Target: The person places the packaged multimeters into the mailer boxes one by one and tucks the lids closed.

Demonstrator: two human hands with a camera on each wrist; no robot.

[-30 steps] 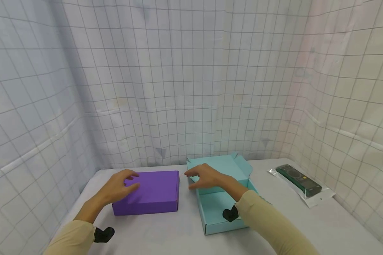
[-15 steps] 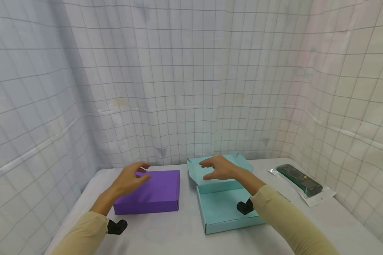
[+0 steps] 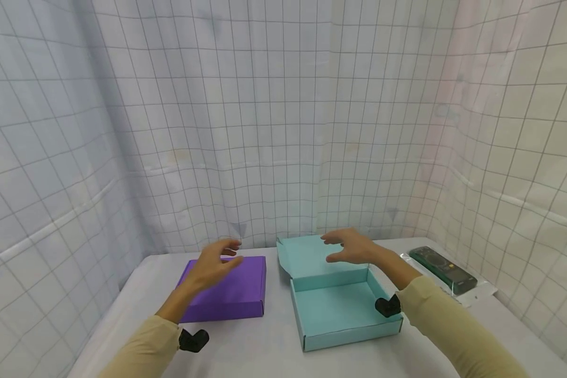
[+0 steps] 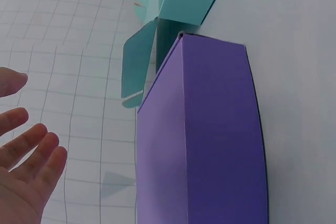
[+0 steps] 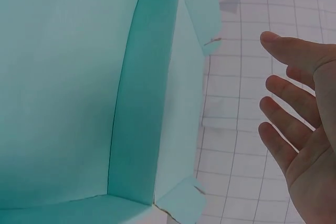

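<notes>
My left hand (image 3: 212, 266) hovers over the closed purple box (image 3: 241, 286), fingers spread and loosely bent, holding nothing. In the left wrist view that hand (image 4: 29, 163) shows at the left, apart from the purple box (image 4: 210, 129). My right hand (image 3: 352, 247) is above the raised lid of the turquoise box (image 3: 340, 310), also holding nothing. This box lies open, its lid (image 3: 302, 254) folded back, and its inside is bare. The right wrist view shows the right hand (image 5: 302, 114) with fingers apart, off to the side of the turquoise box (image 5: 142, 98).
A dark green multimeter (image 3: 444, 269) in a clear plastic bag lies at the right of the white table (image 3: 274, 341), partly behind the right forearm. Grid-patterned white curtains (image 3: 274, 131) hang behind and on both sides.
Both hands have moved to the right in the head view, the right hand from the turquoise box's left side to over its lid. The boxes and multimeter stay in place.
</notes>
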